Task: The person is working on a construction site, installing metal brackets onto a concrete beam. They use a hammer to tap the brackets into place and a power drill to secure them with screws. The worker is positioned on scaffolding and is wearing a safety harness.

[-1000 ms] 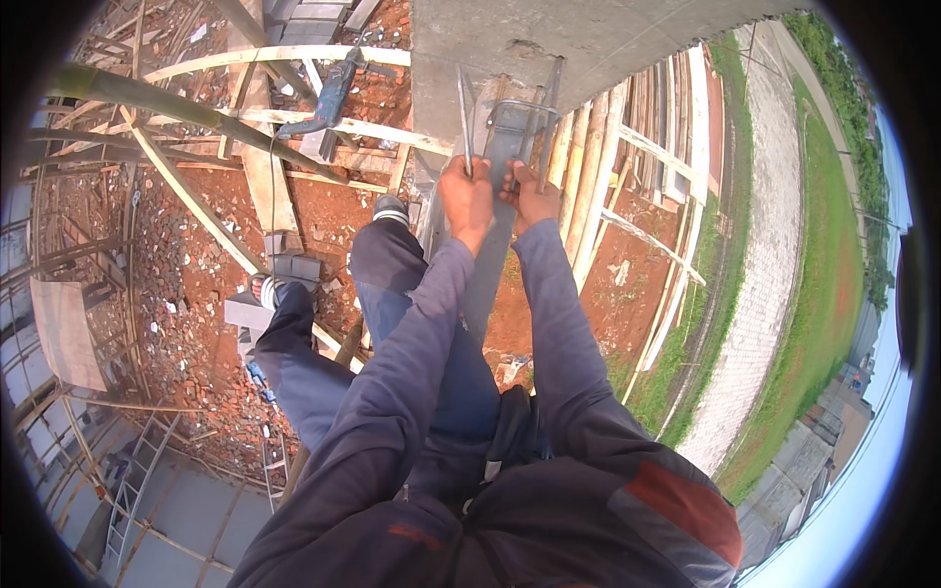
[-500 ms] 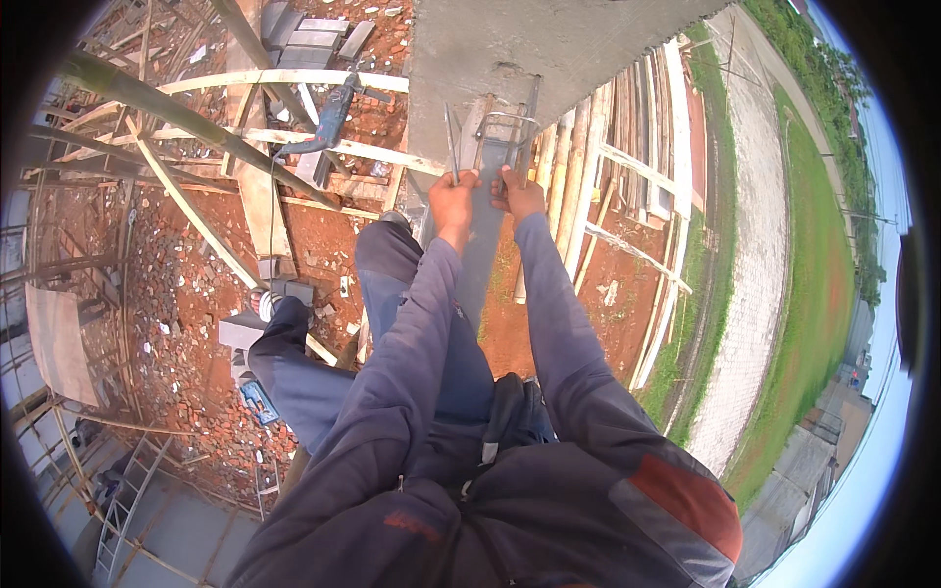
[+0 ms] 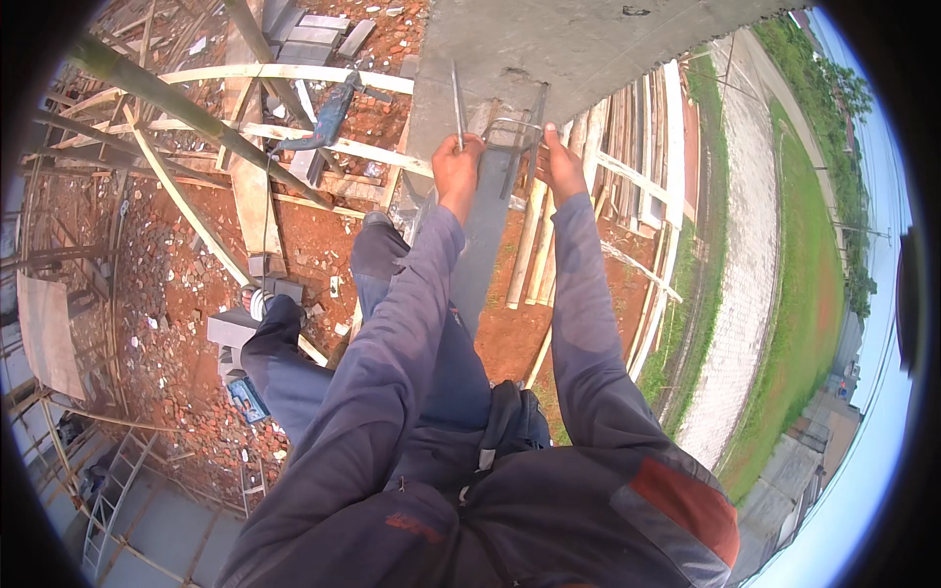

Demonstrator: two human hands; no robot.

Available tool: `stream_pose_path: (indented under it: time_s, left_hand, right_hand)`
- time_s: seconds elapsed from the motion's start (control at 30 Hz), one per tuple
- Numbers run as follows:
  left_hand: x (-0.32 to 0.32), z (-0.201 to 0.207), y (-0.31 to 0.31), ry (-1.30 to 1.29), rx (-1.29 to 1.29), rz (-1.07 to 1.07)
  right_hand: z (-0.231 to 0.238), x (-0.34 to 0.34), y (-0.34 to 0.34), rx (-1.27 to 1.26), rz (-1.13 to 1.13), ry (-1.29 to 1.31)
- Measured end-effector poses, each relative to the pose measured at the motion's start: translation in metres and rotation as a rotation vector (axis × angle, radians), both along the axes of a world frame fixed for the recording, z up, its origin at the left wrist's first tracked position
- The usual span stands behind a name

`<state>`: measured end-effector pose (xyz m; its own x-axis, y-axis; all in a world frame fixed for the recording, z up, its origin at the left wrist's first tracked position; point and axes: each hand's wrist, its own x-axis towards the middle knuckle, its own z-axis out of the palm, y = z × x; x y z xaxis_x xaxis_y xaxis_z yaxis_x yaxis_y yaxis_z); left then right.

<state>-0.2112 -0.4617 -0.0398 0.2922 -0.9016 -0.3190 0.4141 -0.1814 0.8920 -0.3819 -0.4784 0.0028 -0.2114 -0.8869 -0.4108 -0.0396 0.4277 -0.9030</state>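
My left hand [image 3: 458, 174] is closed round a straight, thin steel rod [image 3: 457, 98] that points up and away from me. To its right, my right hand [image 3: 562, 169] has its thumb raised and fingers curled at the right end of a bent steel bar [image 3: 512, 122], seemingly gripping it. Between the hands, this bar crosses upright steel bars standing by the grey concrete wall [image 3: 588, 39]. Below them a narrow grey concrete ledge [image 3: 475, 260] runs toward my legs.
A blue power tool [image 3: 336, 113] with a cord rests on timber at the left. Bamboo poles [image 3: 147, 83] and planks form scaffolding over rubble-strewn red soil far below. Stacked timber [image 3: 637, 147] lies to the right, beside grass and a pale paved strip [image 3: 735, 265].
My right hand has moved to the right, away from the left hand, and its thumb is now raised. My left hand and its rod have shifted slightly up.
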Motion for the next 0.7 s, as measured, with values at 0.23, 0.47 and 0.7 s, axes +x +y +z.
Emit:
stream_pose_path:
  time_s: [0.23, 0.47, 0.7]
  left_hand:
    - [-0.006, 0.012, 0.003, 0.181, 0.123, -0.078]
    - [-0.003, 0.004, 0.0, 0.345, 0.079, -0.125]
    - [0.002, 0.001, -0.003, 0.41, 0.149, -0.175]
  right_hand:
    - [0.009, 0.012, 0.006, 0.122, 0.074, -0.293]
    - [0.003, 0.02, 0.01, 0.108, 0.035, -0.362]
    - [-0.006, 0.017, 0.005, 0.04, 0.087, -0.422]
